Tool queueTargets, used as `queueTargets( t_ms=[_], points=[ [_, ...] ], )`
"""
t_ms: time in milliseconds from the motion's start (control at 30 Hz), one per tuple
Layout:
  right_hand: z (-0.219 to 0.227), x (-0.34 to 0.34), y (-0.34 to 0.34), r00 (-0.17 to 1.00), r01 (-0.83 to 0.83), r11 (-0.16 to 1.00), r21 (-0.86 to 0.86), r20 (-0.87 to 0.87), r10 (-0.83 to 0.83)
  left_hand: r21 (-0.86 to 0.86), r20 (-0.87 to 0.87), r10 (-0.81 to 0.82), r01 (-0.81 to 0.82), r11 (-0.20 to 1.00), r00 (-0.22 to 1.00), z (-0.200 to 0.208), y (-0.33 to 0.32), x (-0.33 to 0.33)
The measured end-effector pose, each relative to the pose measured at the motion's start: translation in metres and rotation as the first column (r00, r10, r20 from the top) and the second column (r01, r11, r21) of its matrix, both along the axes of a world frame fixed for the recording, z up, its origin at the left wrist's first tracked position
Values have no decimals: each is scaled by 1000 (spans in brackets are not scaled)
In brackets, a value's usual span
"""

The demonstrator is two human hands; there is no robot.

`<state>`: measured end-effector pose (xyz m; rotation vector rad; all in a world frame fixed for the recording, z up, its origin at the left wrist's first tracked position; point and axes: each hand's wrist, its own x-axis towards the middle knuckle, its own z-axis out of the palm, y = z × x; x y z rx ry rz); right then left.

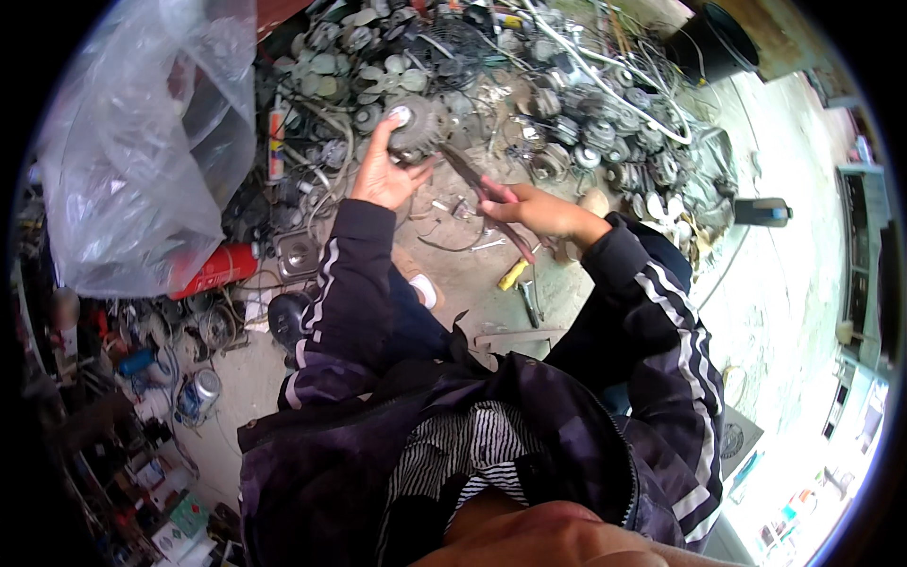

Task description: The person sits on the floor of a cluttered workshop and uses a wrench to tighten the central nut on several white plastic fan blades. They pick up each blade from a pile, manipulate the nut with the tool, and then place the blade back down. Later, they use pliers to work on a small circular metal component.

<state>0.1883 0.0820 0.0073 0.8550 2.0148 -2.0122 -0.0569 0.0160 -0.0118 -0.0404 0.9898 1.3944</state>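
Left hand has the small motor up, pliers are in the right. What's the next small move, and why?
Probably bring the pliers a little further in to the fan motor and close their tips on the part to be pulled. The left hand grips the motor off the floor, and the right hand aims the pliers' tips at its lower edge; whether they touch it is unclear.

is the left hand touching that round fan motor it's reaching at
Touching. The head view shows the left hand with fingers wrapped on the round fan motor, no gap between them.
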Motion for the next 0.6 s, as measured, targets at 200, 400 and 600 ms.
queueTargets(
  t_ms=[200, 400, 600],
  points=[
    [-23, 0, -8, 991, 101, 903, -417, -40, -129, -51, -26, -66, 65, 997, 997, -9, 4, 0],
    [-38, 0, -11, 858, 405, 486, -774, 140, -493, -196, -703, -52, -122, 973, 709, -62, 20, -24],
    [-123, 51, 39, 776, 549, 281, -787, 356, -520, -181, -573, -159, 65, 981, 804, -27, 17, -6]
  ],
)
